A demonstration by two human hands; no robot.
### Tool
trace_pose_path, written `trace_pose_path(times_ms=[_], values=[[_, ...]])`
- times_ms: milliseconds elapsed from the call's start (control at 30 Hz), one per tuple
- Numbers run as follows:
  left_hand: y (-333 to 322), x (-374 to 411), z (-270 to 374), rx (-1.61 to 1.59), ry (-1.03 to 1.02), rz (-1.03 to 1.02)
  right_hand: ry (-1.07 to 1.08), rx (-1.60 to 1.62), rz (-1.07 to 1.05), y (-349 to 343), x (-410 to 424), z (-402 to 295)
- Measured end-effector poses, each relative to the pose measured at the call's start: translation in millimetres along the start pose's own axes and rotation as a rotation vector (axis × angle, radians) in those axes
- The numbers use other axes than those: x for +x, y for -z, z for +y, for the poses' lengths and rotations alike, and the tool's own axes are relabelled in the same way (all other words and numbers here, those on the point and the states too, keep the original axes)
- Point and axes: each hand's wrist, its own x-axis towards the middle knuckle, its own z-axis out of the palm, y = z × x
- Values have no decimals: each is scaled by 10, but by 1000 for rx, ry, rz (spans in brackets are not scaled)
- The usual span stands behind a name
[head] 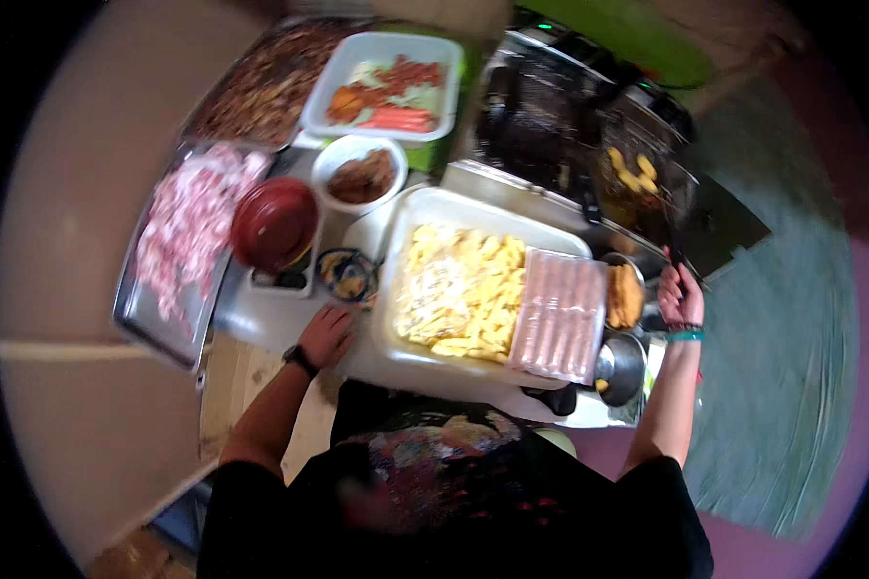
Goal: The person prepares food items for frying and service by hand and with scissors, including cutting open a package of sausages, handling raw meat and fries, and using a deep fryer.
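Observation:
My right hand point(680, 293) is closed around a dark handle point(676, 257) at the right, beside a deep fryer point(634, 195) in which several yellow pieces point(634, 174) lie in oil. My left hand point(326, 336) rests palm down on the metal worktop with nothing visible in it, just below a small patterned dish point(347, 275). Between the hands stands a white plastic tub point(442, 362) of yellow cut potato pieces point(463, 289), with a clear pack of sausages point(559, 315) lying over its right side.
A metal tray point(206, 344) of raw meat, a red bowl point(275, 223), a white bowl point(359, 174) of browned meat and a plastic container point(452, 87) of food stand at left and back. A second fryer basin point(536, 108) is behind; metal bowls point(620, 369) stand right.

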Motion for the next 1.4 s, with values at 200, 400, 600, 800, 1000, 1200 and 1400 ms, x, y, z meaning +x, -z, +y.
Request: trace_pose_path(times_ms=[200,400,600,800,1000,1200,1400], values=[[7,79,45,5,-10,-12,-91,86,199,729,295,401],[24,224,309,-9,228,284,-50,-328,368,684,297,563],[51,302,410,-58,355,437,237,-587,421,200,-318,942],[136,105,295,-34,479,586,-137,-841,93,-483,-1097,1511],[323,52,98,62,680,481,-852,-887,-199,-469,-1592,2107],[287,-81,-148,342,878,215,-892,-998,-210,-406,-1703,2242],[371,-84,-235,431,826,67,-908,-1056,-181,-365,-1789,2202]])
